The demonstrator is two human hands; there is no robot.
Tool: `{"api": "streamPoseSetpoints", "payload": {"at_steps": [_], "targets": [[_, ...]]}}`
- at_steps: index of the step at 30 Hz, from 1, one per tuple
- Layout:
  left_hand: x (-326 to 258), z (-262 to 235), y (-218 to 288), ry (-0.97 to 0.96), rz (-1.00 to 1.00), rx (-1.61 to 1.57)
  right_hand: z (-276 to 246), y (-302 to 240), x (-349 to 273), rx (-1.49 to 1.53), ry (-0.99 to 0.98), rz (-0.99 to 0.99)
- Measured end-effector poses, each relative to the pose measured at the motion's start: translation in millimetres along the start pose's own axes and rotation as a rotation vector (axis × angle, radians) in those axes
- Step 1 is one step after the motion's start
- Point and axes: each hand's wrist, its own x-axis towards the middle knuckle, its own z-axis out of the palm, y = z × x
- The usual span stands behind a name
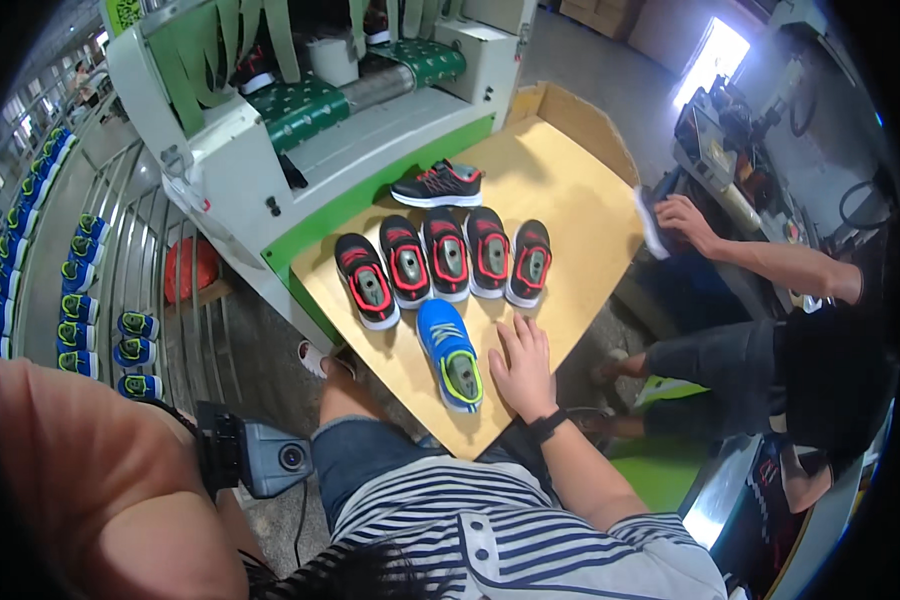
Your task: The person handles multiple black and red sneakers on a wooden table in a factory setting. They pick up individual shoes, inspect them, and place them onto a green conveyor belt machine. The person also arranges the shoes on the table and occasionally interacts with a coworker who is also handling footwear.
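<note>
My right hand (523,368) lies on the wooden tabletop (585,225), fingers apart, a dark band at the wrist. It holds nothing and is just right of a blue sneaker (448,352) with a lime collar lining and a grey form inside. Beyond that sneaker stand several black sneakers (448,252) with red collars, side by side, toes pointing away. Behind the row another black sneaker (438,186) stands crosswise, side on. My left arm (90,470) fills the lower left corner close up; its hand is out of view.
A machine (225,165) with a green patterned belt and hanging strips adjoins the table's far left side. Racks at left carry several blue shoes (80,308). At right, a co-worker's hand (685,225) holds a shoe. A small camera (275,458) is near my left arm.
</note>
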Motion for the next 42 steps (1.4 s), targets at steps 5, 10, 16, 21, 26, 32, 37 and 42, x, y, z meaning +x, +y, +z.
{"api": "streamPoseSetpoints", "payload": {"at_steps": [5, 10, 16, 21, 26, 32, 37, 42], "targets": [[-8, -2, -8, -0.013, -0.041, 0.012, -4, -7, 2, 0.012, -0.048, 0.019], [-16, 2, -9, -0.026, -0.068, 0.018, -4, -5, -2, 0.024, -0.014, -0.01], [-16, 7, -6, 0.006, -0.071, 0.02, -3, -6, 0, 0.026, -0.024, -0.025], [-6, 9, -2, 0.052, -0.047, 0.009, -2, -4, 0, 0.033, -0.033, -0.011], [1, 14, -4, 0.101, -0.061, -0.018, 3, -1, 1, 0.051, -0.02, -0.013], [-49, 74, -18, 0.06, -0.314, -0.285, -26, 16, 14, 0.6, 0.158, 0.303], [-147, 121, 5, -0.249, -0.734, -0.397, -61, 53, 129, 0.263, 0.41, 0.026], [-212, 161, 44, -0.309, -1.063, -0.532, -36, 126, 263, 0.023, 0.182, -0.002]]}}
